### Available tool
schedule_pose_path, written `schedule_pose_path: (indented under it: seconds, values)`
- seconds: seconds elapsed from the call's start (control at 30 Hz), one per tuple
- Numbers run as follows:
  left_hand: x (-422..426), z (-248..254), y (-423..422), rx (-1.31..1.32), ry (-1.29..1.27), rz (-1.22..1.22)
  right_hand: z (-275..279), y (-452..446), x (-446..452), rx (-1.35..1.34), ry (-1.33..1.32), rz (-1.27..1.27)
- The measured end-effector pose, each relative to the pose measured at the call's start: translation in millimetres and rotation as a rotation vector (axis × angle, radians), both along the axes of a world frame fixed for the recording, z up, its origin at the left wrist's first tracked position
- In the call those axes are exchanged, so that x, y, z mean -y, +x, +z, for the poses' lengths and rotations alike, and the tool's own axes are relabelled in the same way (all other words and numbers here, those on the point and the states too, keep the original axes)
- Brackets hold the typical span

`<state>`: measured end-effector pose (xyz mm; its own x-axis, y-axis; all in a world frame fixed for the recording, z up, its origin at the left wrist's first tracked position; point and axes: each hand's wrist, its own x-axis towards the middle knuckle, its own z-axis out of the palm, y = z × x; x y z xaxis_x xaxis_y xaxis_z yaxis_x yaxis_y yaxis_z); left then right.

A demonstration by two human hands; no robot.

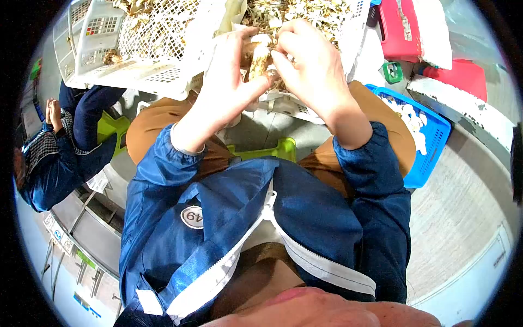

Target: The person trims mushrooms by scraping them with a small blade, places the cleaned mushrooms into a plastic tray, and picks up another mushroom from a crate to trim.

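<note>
A thick, pale mushroom [258, 64] with yellow-brown patches is upright between my two hands. My left hand [231, 76] is closed around its left side, thumb across the lower end and fingers near the top. Close against its right side, my right hand [310, 68] has its fingers curled and pinched. Whether those fingertips hold anything small is hidden. Beneath and beyond both hands, a white basket [354, 41] holds many thin, pale brown scraps [305, 12].
On the left, a white perforated basket [147, 82] contains a few brown pieces. A blue basket [430, 155] with white pieces stands by my right knee. Red containers [400, 32] and a small green box [392, 72] are at upper right. Another person [60, 147] sits at left, hands together.
</note>
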<state>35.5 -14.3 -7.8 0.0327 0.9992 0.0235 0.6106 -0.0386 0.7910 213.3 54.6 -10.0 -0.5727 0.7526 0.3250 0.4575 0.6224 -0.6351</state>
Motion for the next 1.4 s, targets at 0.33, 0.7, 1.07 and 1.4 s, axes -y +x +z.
schedule_pose_path:
  seconds: [0.33, 0.7, 1.07, 1.4]
  values:
    - [1.5, -6.7, -6.3, -0.032, -0.017, -0.001, -1.2, -2.9, 5.2, 0.001, -0.014, -0.005]
    - [-5.8, 5.7, -23.7, 0.344, -0.244, -0.127, -1.2, 27.7, -31.5, -0.300, -0.786, 0.026]
    - [-10.0, -0.1, -27.7, 0.789, -0.235, -0.017, 19.5, 25.1, -21.4, -0.091, -0.166, -0.024]
    - [-9.1, -5.1, -9.6, 0.706, -0.163, 0.176, 10.1, 6.9, -5.9, -0.090, 0.002, 0.011]
